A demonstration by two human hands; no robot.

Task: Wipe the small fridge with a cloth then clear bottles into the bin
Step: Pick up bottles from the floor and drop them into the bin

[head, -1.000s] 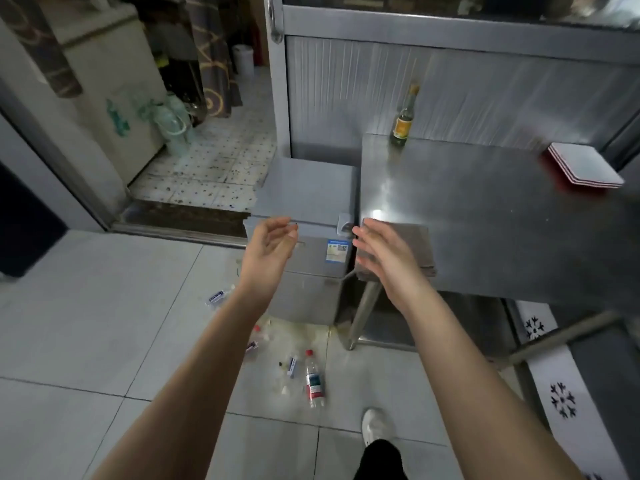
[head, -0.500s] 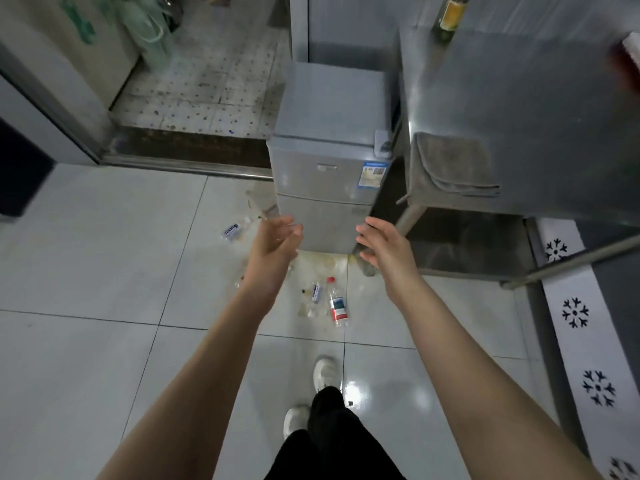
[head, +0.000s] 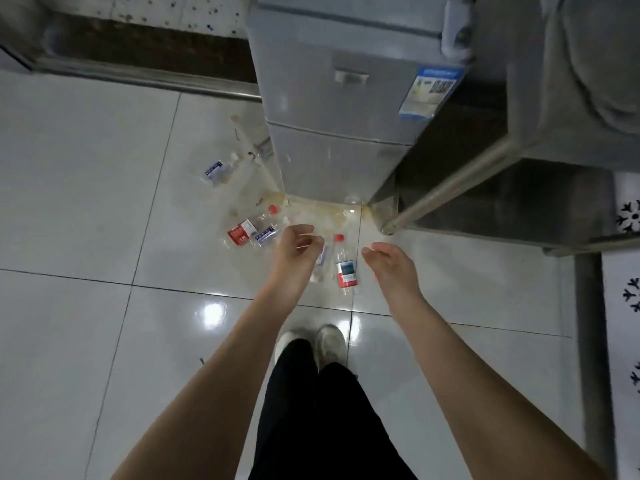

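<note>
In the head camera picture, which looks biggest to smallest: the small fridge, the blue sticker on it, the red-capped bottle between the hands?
1. small fridge, largest by far.
2. blue sticker.
3. red-capped bottle.
Sticker and bottle look close, and the sticker is nearer the camera, so that order is unsure.

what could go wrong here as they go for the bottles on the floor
The yellowish spill at the foot of the small fridge sits just beyond the reach; stepping closer on the glossy tile may mean a slip. The red-capped bottle lies on its side between the left hand and right hand, both empty, so a nudge could roll it away. The far bottle, left of the fridge, might get missed.
</note>
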